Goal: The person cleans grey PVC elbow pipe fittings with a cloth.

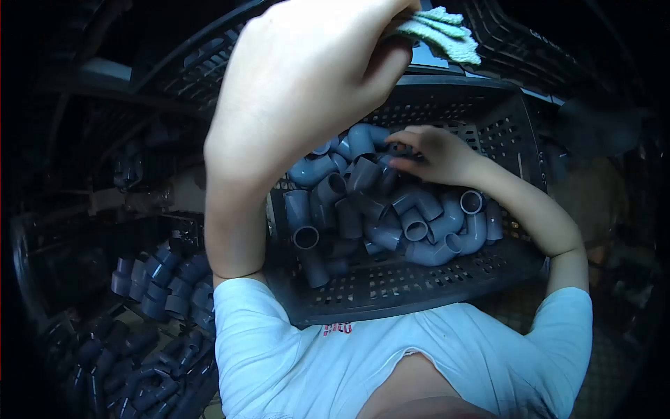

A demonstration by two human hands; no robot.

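Left hand pinched a cloth high up; right hand reached among grey elbows

The left hand [300, 84] was closed on a folded pale green cloth [443, 35], gripping it between the thumb and the curled fingers [392, 59], with the layered edge sticking out past them. Most of the fingertips were hidden behind the hand itself. Its forearm stood nearly upright at the left, wrist bent, back of the hand toward the camera, so that it loomed large above the near left part of the black crate [412, 286].

The right hand [440, 155] was lower, over the crate's far right part, its fingers moderately parted, with a clear gap between thumb and forefinger. They pointed left at a glossy elbow fitting [363, 140]; whether they touched it could not be told. The right elbow was bent outward and the forearm sloped inward across the crate's right side.

Grey pipe fittings [415, 230] lay jumbled inside the crate, their open ends facing various ways. More fittings were piled outside it, a bulky group [167, 286] and a darker heap [146, 370], at the lower left.
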